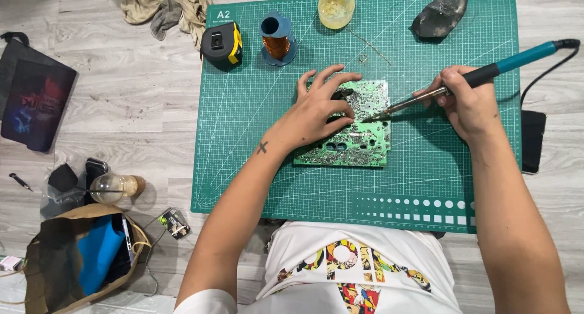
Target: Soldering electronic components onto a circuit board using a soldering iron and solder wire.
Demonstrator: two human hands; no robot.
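Circuit board (359,134), green, solder side up, lying flat at the centre of the frame on a green cutting mat (255,168) with a white grid.

Left hand (316,110): fingers spread open, palm down, pressing on the left half of the board; nothing gripped.

Right hand (465,104): closed around the black grip of a soldering iron (462,83), right of centre. Iron has a teal handle running to the upper right, with a black cable trailing off the mat edge. Its metal tip touches the board just beside the left fingertips.

Upper part of the mat, left to right: black and yellow tape measure (222,44); spool of copper wire (278,40) on a blue bobbin; small yellowish round tub (336,6); dark grey stone-like lump (441,13).

Off the mat, on the grey wood-pattern floor: crumpled rag (164,7) at the top left; dark pouch (33,101) at the left edge; clear light bulb (115,187) and open brown bag (79,259) at the lower left.
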